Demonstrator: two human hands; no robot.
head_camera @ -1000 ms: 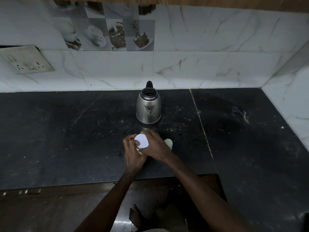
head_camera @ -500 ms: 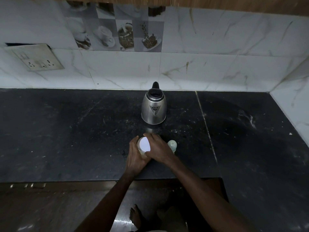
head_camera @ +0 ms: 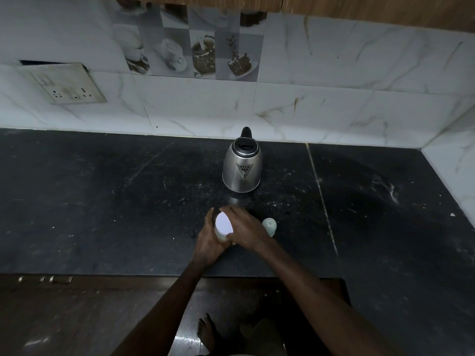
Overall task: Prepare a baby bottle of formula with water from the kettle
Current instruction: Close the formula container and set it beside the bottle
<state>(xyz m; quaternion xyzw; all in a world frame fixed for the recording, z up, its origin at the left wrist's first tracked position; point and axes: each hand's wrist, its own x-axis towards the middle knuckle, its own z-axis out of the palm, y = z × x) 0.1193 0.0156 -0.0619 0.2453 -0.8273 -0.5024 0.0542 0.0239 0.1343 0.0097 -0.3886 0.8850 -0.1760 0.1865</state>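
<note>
Near counter edge — both hands (head_camera: 228, 233) clasp white-lidded jar (head_camera: 223, 227) | contents hidden

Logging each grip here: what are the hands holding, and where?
A white-lidded container: left hand wraps its body, right hand grips the lid's rim.

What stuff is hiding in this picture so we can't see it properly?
- Head view: the container body, wrapped by the left hand and right hand; only its white lid shows.
- Baby bottle: lower part behind the right hand.
- Kettle: water level hidden inside.
</note>
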